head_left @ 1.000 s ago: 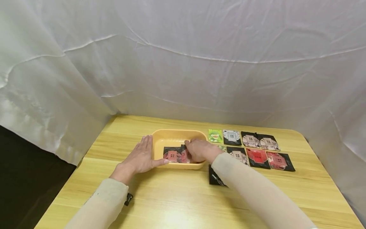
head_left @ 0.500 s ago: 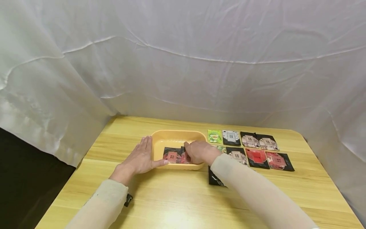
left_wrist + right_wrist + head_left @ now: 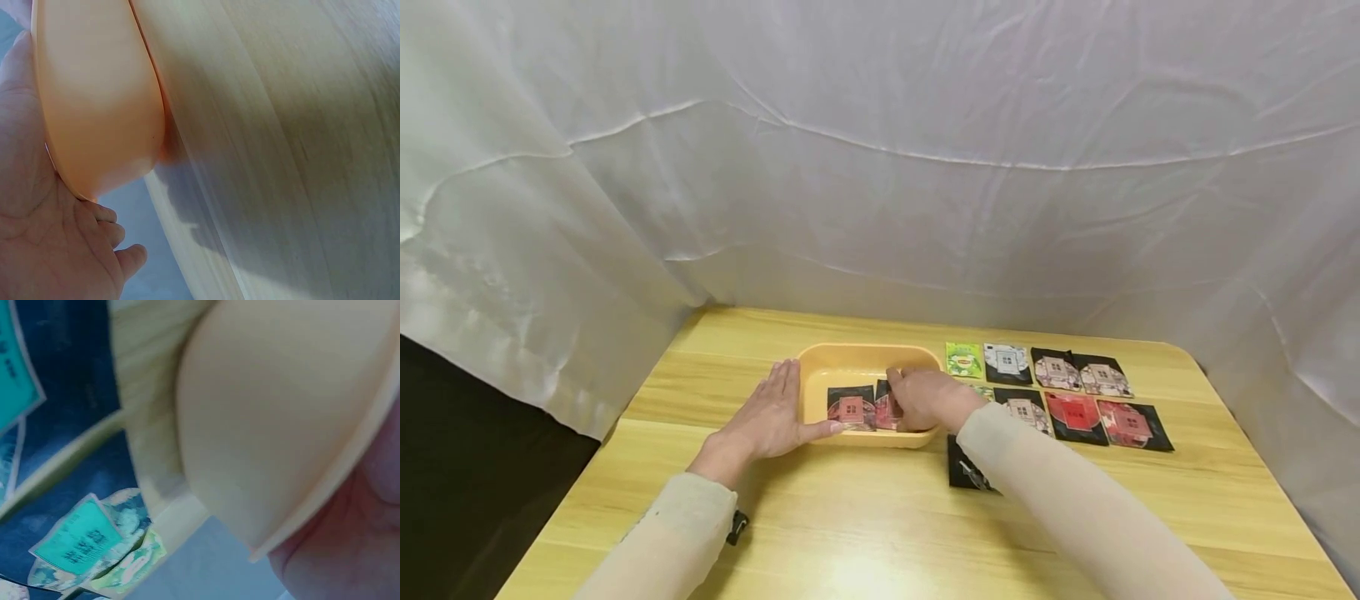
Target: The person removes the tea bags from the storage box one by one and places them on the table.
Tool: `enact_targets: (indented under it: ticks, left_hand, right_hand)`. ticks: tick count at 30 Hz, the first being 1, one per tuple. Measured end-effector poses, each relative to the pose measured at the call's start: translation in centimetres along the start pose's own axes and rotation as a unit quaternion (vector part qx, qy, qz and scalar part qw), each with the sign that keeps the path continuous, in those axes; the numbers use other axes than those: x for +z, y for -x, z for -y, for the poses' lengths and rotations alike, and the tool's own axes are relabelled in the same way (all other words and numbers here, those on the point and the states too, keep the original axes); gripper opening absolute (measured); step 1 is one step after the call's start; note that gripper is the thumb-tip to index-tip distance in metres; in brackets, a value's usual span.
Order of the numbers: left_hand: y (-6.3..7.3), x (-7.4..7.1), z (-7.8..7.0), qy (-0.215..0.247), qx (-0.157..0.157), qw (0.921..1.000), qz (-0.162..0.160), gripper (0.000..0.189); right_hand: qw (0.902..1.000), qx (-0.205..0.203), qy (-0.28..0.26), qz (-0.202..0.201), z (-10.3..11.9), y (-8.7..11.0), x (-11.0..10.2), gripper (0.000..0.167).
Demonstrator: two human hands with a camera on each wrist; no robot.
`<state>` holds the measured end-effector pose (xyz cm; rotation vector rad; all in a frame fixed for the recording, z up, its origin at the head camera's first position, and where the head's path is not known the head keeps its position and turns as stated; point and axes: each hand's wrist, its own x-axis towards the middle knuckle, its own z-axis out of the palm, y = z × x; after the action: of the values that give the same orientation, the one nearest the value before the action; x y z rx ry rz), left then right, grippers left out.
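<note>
A shallow yellow plastic basket (image 3: 812, 379) sits near the back of the table. My left hand (image 3: 766, 418) rests against its left end with straight fingers, the thumb reaching along the front rim. In the left wrist view, the palm lies along the basket's outer wall (image 3: 100, 94). Inside the basket, a black-and-red tea bag sachet (image 3: 852, 408) lies flat at the front. Right beside it is a second such sachet (image 3: 886, 408), held under the curled fingers of my right hand (image 3: 925, 398). Those fingertips are hidden; the right wrist view shows only part of that hand (image 3: 337, 556) behind the rim.
Rows of tea bag sachets lie right of the basket: a green one (image 3: 963, 360), a white-and-black one (image 3: 1007, 363), a red one (image 3: 1077, 414) and several more. A black sachet (image 3: 964, 467) lies partly under the right forearm. A pale curtain (image 3: 880, 208) hangs behind the table.
Under the right hand, the second sachet has turned slightly and shows more of its front. The left hand stays at the basket's end.
</note>
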<state>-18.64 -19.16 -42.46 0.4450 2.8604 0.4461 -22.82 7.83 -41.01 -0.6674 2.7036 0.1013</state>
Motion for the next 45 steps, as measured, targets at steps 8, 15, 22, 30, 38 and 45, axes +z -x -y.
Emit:
enact_targets:
  ticks: [8,15,22,30,38,45]
  left_hand:
    - [-0.1,0.1,0.1,0.003,0.000,1.0000,-0.002,0.138]
    - [-0.1,0.0,0.1,0.006,0.000,1.0000,0.000,0.137]
    - [0.1,0.0,0.0,0.009,0.000,1.0000,0.000,0.135]
    - [0.0,-0.1,0.0,0.008,0.002,1.0000,0.004,0.134]
    - [-0.1,-0.1,0.0,0.005,0.005,1.0000,0.007,0.137]
    - [-0.1,-0.1,0.0,0.005,0.005,1.0000,0.006,0.136]
  right_hand:
    - [0.9999,-0.014,0.000,0.005,0.5,0.2,-0.4,0.064]
    - [0.9999,-0.014,0.004,0.008,1.0,0.3,-0.6,0.047]
    - [0.9996,-0.012,0.026,0.006,1.4,0.5,-0.1,0.047]
    - [0.9991,0.010,0.024,-0.032,0.7,0.1,0.7,0.085]
    - [0.9979,0.009,0.002,-0.063,0.1,-0.6,1.0,0.071]
    - [0.9982,0.009,-0.037,-0.047,0.4,-0.5,0.7,0.071]
